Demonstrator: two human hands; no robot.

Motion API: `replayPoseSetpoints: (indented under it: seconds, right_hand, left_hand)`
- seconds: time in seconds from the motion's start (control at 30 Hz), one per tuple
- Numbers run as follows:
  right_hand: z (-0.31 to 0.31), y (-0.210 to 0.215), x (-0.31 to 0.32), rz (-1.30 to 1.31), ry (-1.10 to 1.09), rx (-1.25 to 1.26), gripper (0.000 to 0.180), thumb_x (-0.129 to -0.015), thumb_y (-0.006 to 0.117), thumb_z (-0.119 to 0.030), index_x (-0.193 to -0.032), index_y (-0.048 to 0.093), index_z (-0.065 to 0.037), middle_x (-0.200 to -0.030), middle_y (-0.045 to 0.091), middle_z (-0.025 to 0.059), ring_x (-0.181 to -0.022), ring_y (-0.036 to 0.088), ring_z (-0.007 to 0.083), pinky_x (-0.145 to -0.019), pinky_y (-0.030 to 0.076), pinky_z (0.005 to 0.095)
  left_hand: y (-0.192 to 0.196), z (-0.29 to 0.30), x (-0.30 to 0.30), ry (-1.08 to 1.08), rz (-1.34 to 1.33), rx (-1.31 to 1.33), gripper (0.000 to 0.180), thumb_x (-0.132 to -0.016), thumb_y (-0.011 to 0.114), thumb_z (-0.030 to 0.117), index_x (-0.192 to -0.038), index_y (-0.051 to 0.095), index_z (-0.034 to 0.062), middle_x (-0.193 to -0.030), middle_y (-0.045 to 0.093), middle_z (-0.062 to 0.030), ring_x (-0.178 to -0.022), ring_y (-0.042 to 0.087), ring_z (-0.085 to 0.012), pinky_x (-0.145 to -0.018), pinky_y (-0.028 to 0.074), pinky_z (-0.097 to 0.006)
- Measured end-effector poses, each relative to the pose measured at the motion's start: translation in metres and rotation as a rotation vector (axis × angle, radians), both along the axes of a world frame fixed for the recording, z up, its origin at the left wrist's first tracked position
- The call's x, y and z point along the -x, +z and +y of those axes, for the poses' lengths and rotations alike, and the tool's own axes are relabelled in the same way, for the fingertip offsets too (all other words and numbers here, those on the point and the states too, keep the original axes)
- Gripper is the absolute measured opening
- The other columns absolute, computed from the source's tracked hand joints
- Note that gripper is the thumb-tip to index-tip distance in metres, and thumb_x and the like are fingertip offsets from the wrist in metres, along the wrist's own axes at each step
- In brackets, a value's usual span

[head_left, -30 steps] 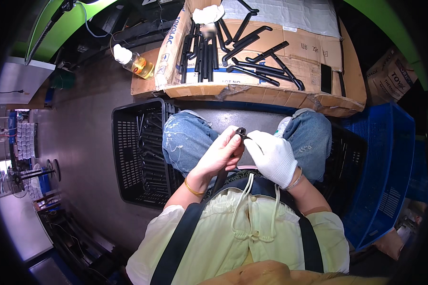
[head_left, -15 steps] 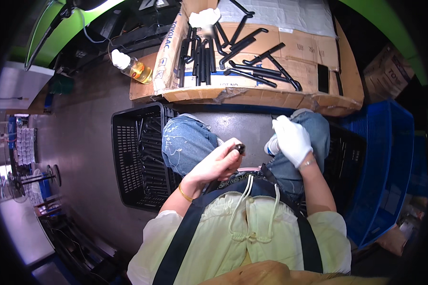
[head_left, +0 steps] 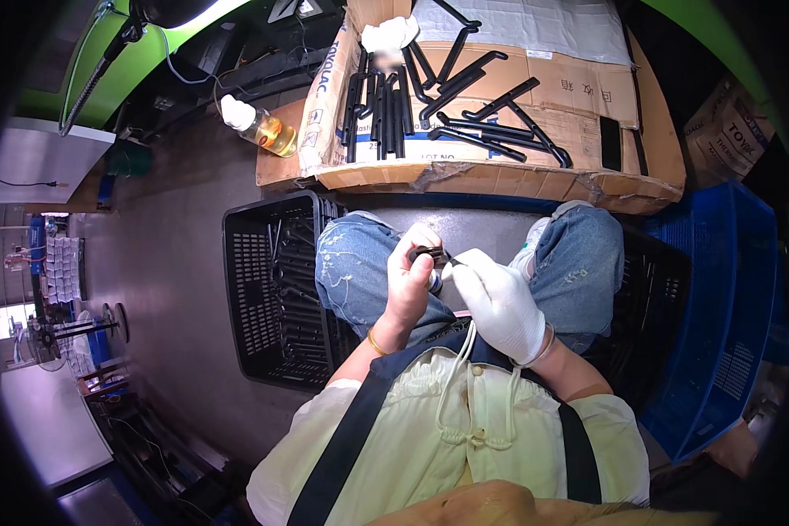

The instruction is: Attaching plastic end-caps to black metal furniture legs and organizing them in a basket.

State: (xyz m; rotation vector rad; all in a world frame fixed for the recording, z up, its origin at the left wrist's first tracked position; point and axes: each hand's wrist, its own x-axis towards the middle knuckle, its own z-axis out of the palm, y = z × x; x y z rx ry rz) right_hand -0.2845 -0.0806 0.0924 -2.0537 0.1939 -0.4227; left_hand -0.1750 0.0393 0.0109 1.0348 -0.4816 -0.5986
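Observation:
My bare left hand (head_left: 407, 285) is closed around a black part (head_left: 429, 252), whose end shows between thumb and fingers above my lap. Most of that part is hidden in the grip. My right hand (head_left: 500, 307) wears a white glove and is pinched closed against the part's right side. A small dark piece shows at its fingertips, too little to name. Ahead of my knees, several black bent rods (head_left: 478, 145) lie loose on an opened cardboard box (head_left: 500, 179), and more straight ones (head_left: 387, 123) are bunched at its left.
A black crate (head_left: 247, 307) full of black rods stands left of my legs; another dark crate (head_left: 653, 294) is at the right. Beyond it sits a blue bin (head_left: 719, 351). A bottle of yellow liquid (head_left: 276, 136) and a crumpled white cloth (head_left: 389, 33) are by the box.
My right hand has moved left from beside my right knee to the black part. My left hand has risen slightly and turned upward, still holding it. The whole view has shifted a little.

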Motion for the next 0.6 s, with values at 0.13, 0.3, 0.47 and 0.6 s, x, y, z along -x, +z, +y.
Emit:
replayPoseSetpoints:
  seconds: [0.13,0.3,0.47,0.6]
  right_hand:
    - [0.0024,-0.0034,-0.0036,-0.019,0.114,0.195,0.011,-0.090,0.055,-0.009,-0.095,0.061,-0.002,-0.095,0.063,0.0130,-0.072,0.066,0.0303,-0.060,0.053,0.0380]
    - [0.0056,-0.0070,-0.0062,-0.023,0.126,0.234,0.010,-0.088,0.055,-0.010,-0.093,0.061,-0.002,-0.094,0.061,0.0127,-0.071,0.065,0.0297,-0.059,0.053,0.0376]
    - [0.0071,-0.0061,-0.0045,-0.010,0.117,0.235,0.009,-0.088,0.055,-0.011,-0.090,0.059,-0.003,-0.090,0.059,0.0125,-0.068,0.064,0.0294,-0.057,0.052,0.0383]
    - [0.0080,-0.0118,-0.0042,-0.007,0.114,0.257,0.009,-0.088,0.055,-0.011,-0.090,0.060,-0.003,-0.089,0.059,0.0125,-0.069,0.064,0.0301,-0.058,0.052,0.0384]
  left_hand:
    - [-0.0050,0.0003,0.0032,0.073,-0.099,-0.029,0.042,-0.086,0.069,0.043,-0.083,0.051,0.0049,-0.090,0.049,-0.0046,-0.081,0.043,-0.0126,-0.074,0.036,-0.027]
    - [-0.0061,0.0022,0.0030,0.109,-0.147,-0.033,0.041,-0.086,0.069,0.042,-0.081,0.051,0.0050,-0.089,0.047,-0.0049,-0.081,0.043,-0.0136,-0.076,0.036,-0.028]
    - [-0.0067,0.0037,0.0043,0.135,-0.197,-0.054,0.041,-0.085,0.070,0.041,-0.081,0.051,0.0051,-0.089,0.047,-0.0050,-0.081,0.043,-0.0145,-0.076,0.036,-0.029]
    - [-0.0072,0.0042,0.0061,0.213,-0.286,-0.059,0.040,-0.086,0.069,0.041,-0.080,0.052,0.0054,-0.085,0.048,-0.0052,-0.078,0.044,-0.0156,-0.073,0.038,-0.029]
